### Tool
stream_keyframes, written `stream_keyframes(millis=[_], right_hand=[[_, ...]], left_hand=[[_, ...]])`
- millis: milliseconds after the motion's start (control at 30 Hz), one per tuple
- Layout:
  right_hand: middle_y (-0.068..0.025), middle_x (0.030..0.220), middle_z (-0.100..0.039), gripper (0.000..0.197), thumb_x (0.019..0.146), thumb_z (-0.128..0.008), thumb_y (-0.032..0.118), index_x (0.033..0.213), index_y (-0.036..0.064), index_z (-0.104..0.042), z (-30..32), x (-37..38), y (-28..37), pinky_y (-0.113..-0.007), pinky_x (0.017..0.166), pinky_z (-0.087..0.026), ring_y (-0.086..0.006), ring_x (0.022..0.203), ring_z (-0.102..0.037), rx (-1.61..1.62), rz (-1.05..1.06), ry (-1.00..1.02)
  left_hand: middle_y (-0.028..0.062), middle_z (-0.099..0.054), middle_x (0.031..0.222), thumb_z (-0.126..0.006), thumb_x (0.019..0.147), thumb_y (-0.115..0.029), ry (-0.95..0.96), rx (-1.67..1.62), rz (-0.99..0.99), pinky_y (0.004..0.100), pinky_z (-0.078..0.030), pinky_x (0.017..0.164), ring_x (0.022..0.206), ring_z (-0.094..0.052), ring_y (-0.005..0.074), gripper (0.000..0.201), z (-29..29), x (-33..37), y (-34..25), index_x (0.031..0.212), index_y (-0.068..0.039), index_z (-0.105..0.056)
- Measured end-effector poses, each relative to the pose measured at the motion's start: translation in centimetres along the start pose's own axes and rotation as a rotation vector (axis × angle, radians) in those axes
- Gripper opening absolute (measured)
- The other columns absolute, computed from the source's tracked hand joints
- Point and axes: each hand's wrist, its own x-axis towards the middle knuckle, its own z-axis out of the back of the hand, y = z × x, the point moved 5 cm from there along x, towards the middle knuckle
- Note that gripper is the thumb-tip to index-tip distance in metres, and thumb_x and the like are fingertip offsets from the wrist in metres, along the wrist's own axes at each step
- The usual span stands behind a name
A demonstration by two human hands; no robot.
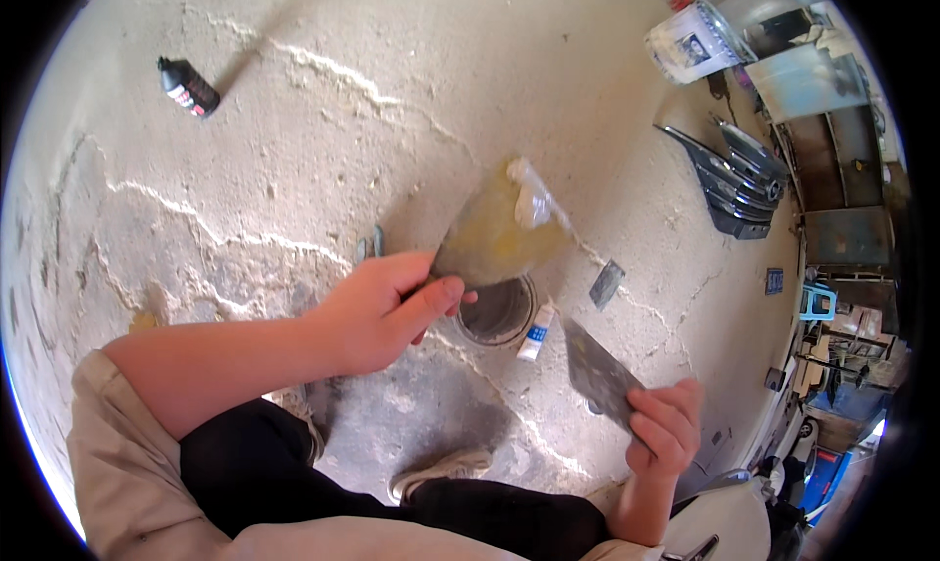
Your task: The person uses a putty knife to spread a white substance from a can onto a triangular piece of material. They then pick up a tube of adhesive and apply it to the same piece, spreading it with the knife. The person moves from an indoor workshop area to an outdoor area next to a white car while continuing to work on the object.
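My left hand (pixel 397 311) is closed on the near corner of a flat putty plate (pixel 490 233), thumb on top. Yellowish smears cover the plate, and a whitish lump of putty (pixel 531 197) sits at its far edge. My right hand (pixel 666 424) grips a grey putty scraper (pixel 597 370) by its near end, its blade pointing up and left, apart from the plate. Below the plate stands an open round can (pixel 496 316), partly hidden by the plate and my left fingers. Beside the can lies a white and blue tube (pixel 536 334).
A small dark grey sheet (pixel 607 284) lies right of the can. Far left on the cracked concrete floor (pixel 294 160) stands a black bottle (pixel 188 88). To the right are a car grille (pixel 734 179), a white bucket (pixel 697 42), a blue stool (pixel 818 303) and shelving. My shoe (pixel 436 473) is close below.
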Motion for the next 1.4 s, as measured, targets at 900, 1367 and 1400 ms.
stream_keyframes(millis=[900,1367,1400], right_hand=[[-0.0203,0.095,-0.066,0.021,0.094,-0.047,0.005,0.114,0.0014,-0.052,-1.6,-1.0,-1.7,-0.038,0.072,-0.048,-0.0311,0.079,-0.058,0.355,-0.095,-0.519],[-0.0115,0.082,-0.064,0.023,0.078,-0.064,-0.009,0.099,-0.0003,-0.066,-5.3,-2.0,-5.4,-0.027,0.069,-0.047,-0.0200,0.073,-0.060,0.257,-0.585,-0.091],[-0.0095,0.085,-0.063,0.025,0.078,-0.063,-0.010,0.102,-0.0004,-0.064,-5.7,-3.2,-6.4,-0.026,0.070,-0.047,-0.0176,0.074,-0.060,0.350,-0.697,-0.219]], left_hand=[[-0.0014,-0.055,0.077,-0.045,0.100,-0.022,0.396,-0.009,-0.167,0.0232,-0.042,0.055,0.059,-0.048,0.0059,0.024,-4.3,-0.6,-2.0,0.106,-0.008,-0.063],[-0.0028,-0.054,0.072,-0.044,0.100,-0.022,0.361,0.090,-0.138,0.0233,-0.042,0.055,0.058,-0.048,0.0060,0.027,-2.6,-1.2,-2.4,0.105,-0.005,-0.064],[-0.0027,-0.053,0.072,-0.043,0.100,-0.022,0.356,0.046,-0.113,0.0232,-0.042,0.055,0.058,-0.048,0.0059,0.028,-2.7,-1.0,-2.6,0.105,-0.004,-0.063]])
